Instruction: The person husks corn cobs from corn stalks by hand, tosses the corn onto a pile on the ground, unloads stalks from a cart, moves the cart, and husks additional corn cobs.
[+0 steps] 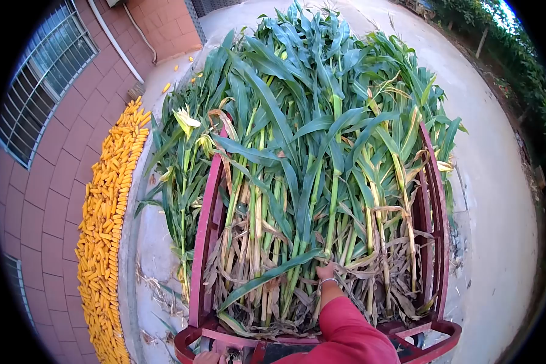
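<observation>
My right hand (326, 271), at the end of a red sleeve and with a band at the wrist, is closed around a corn stalk (329, 242) low in the pile. Many green corn stalks with long leaves (267, 115) lie heaped in a dark red metal cart (201, 242), their dry brown lower ends towards me. At the bottom edge of the view, my left hand (207, 358) is partly cut off. Its fingers appear curled on the cart's front rail (185, 340).
A long heap of yellow corn cobs (106, 224) lies along the tiled wall (48, 188) at left, below a barred window (42, 79). Loose leaves litter the concrete (497, 212) beside the cart. Green bushes (522, 73) line the far right.
</observation>
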Available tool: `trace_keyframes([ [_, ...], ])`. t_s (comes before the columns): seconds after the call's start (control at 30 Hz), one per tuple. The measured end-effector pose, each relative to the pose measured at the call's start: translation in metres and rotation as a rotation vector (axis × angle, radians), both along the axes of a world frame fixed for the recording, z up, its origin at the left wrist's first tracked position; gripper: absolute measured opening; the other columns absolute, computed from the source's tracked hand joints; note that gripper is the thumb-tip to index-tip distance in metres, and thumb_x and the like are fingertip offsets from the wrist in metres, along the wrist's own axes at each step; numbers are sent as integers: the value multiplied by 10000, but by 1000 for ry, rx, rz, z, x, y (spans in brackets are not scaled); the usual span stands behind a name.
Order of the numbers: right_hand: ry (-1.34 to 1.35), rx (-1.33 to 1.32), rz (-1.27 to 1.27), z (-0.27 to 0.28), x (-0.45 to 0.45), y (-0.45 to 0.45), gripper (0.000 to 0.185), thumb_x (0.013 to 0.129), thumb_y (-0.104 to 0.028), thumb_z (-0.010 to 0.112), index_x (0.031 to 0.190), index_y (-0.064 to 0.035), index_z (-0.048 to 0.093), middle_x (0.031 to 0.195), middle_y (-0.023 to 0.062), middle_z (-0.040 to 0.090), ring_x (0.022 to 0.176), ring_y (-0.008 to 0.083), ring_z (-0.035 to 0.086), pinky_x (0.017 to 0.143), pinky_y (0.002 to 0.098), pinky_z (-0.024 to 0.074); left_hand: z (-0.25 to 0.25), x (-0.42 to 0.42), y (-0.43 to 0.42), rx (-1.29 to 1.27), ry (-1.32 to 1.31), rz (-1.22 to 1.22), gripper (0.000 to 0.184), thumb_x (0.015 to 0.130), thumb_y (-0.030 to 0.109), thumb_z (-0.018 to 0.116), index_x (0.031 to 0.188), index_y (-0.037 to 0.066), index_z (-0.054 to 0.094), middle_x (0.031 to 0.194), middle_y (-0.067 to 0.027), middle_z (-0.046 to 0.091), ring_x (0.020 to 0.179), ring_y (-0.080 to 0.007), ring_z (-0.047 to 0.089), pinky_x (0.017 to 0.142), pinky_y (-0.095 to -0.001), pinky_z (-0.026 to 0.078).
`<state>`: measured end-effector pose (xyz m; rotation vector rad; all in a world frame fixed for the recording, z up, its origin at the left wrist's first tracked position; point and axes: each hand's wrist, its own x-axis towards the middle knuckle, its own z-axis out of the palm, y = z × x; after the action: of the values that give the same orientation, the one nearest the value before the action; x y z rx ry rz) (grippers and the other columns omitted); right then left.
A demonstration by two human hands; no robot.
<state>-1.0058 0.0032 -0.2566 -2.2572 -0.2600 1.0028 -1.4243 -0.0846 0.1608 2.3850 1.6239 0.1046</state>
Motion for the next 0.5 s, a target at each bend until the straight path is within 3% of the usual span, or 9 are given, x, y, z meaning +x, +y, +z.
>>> trace_keyframes([
  [0.03,44,8,-4,-2,2,-2,822,640,-181,758,1328,32,365,1225,225,533,1129,330,539,966,375,420,1,1,1,51,-48,-10,178,822,201,589,692,80,592,668,-119,564,635,-330,559,564,-445,431],
  [0.13,102,71,59,2,5,-4,839,645,-181,760,1344,22,345,1252,229,509,1114,336,543,965,360,423,11,6,5,24,-82,-16,157,819,194,595,715,77,606,678,-133,568,630,-337,555,570,-455,427],
  [0.17,28,62,97,5,0,-5,827,660,-129,746,1358,-4,321,1235,216,504,1067,315,562,915,357,460,12,6,5,28,-88,-18,157,819,194,595,715,77,606,678,-133,568,630,-337,555,570,-455,427],
  [0.2,21,65,96,24,-3,-8,827,660,-129,746,1358,-4,321,1235,216,504,1067,315,562,915,357,460,14,5,4,-27,-99,-17,160,823,201,593,727,75,614,695,-134,582,643,-334,564,586,-452,436],
  [0.27,322,312,-46,69,-5,-10,831,688,-69,726,1387,-41,278,1193,194,513,979,281,592,798,357,514,18,0,0,-109,-113,-15,170,832,215,588,750,72,627,721,-135,602,666,-328,576,610,-448,448],
  [0.3,133,418,81,72,-9,-10,867,708,-26,713,1421,-76,222,1186,185,508,887,261,609,686,345,536,17,0,1,-118,-111,-17,175,837,221,584,761,71,633,730,-135,607,675,-326,580,619,-447,451],
  [0.37,160,471,51,85,-6,-27,881,711,-25,713,1430,-79,206,1175,184,513,871,254,608,677,342,535,16,-4,-1,-129,-106,-24,189,846,233,577,782,69,644,748,-137,618,695,-321,587,637,-444,457],
  [0.43,359,551,-91,146,-4,-40,921,711,2,706,1451,-90,165,1149,177,529,883,229,591,703,325,525,14,-9,-2,-129,-103,-29,204,855,246,569,803,68,655,766,-138,629,714,-317,594,654,-441,464],
  [0.5,265,534,-75,166,1,-44,922,711,19,698,1453,-90,160,1142,173,534,881,218,589,703,314,522,13,-13,-5,-121,-101,-28,222,865,258,562,824,66,666,783,-139,640,733,-313,601,672,-437,470],
])
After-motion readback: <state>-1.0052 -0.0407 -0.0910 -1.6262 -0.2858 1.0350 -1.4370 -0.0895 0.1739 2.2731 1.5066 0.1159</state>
